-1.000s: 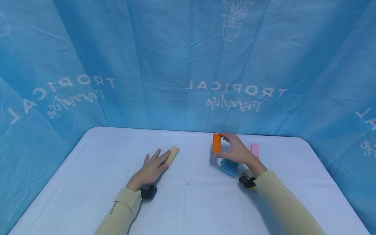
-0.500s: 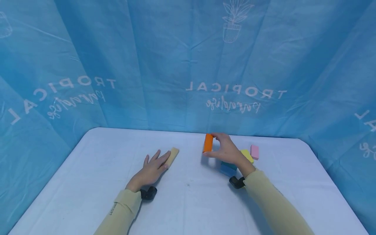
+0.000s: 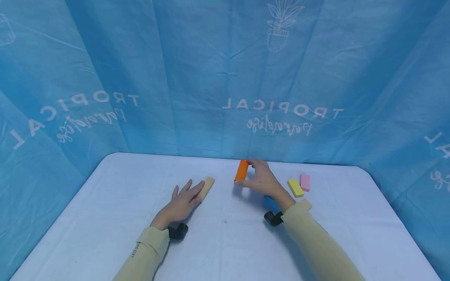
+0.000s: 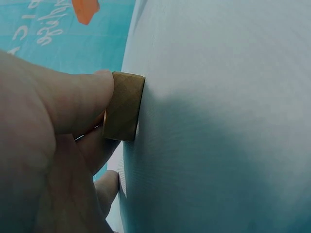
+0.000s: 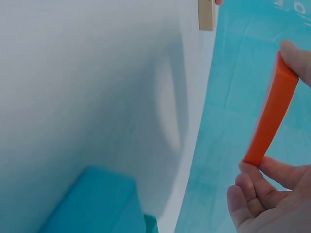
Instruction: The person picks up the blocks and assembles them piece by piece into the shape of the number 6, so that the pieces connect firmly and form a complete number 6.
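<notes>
My left hand [image 3: 180, 203] lies low at the left of the table, its thumb and forefinger on a pale wooden block [image 3: 208, 185]. In the left wrist view this block [image 4: 125, 107] sits on the cloth against the thumb tip. Above the table, my right hand [image 3: 263, 179] holds an orange block [image 3: 241, 170] by its two ends. The right wrist view shows the orange block [image 5: 273, 109] between thumb and fingertips, off the surface. Beneath the right wrist a blue block [image 3: 271, 203] is partly hidden.
A yellow block [image 3: 295, 188] and a pink block [image 3: 305, 182] lie to the right of the right hand. A bit of green block [image 5: 151, 224] shows behind the blue one. White cloth covers the table [image 3: 225, 242]; a blue printed curtain [image 3: 197, 78] hangs around it.
My right hand has carried the orange block leftward, toward the wooden block, and the orange block has tilted slightly. The yellow block has come into view behind it. The left hand stays put.
</notes>
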A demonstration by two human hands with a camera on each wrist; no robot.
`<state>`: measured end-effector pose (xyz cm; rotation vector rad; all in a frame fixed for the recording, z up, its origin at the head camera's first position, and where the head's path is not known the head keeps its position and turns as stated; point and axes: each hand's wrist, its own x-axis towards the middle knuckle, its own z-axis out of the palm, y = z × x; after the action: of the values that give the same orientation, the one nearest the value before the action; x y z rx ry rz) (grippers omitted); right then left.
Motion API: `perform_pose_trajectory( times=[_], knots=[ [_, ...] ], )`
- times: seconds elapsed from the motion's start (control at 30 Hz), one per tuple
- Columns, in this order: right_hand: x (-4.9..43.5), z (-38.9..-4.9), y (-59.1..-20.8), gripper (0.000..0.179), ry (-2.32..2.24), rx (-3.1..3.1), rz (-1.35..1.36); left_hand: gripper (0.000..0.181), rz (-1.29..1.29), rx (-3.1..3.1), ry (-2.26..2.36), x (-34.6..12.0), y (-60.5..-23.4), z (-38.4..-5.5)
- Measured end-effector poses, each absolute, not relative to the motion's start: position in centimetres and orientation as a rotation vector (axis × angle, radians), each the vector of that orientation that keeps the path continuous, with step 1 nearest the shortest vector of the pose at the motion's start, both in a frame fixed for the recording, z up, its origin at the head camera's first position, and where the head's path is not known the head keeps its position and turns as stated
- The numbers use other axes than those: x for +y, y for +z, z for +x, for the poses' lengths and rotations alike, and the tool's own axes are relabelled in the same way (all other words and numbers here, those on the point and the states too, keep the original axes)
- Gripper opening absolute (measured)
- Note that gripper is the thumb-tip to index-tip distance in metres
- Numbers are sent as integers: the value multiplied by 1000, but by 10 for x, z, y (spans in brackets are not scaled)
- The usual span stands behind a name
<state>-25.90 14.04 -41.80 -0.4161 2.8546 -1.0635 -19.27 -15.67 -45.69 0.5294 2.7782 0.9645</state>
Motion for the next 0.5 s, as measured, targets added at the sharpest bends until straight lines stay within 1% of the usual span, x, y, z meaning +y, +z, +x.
perform_pose_trajectory(
  times=[0.5],
  knots=[
    [112, -261, -423, 93, -1111, 2860, -340, 56, 512, 2785, 949, -156, -458, -193]
  ],
)
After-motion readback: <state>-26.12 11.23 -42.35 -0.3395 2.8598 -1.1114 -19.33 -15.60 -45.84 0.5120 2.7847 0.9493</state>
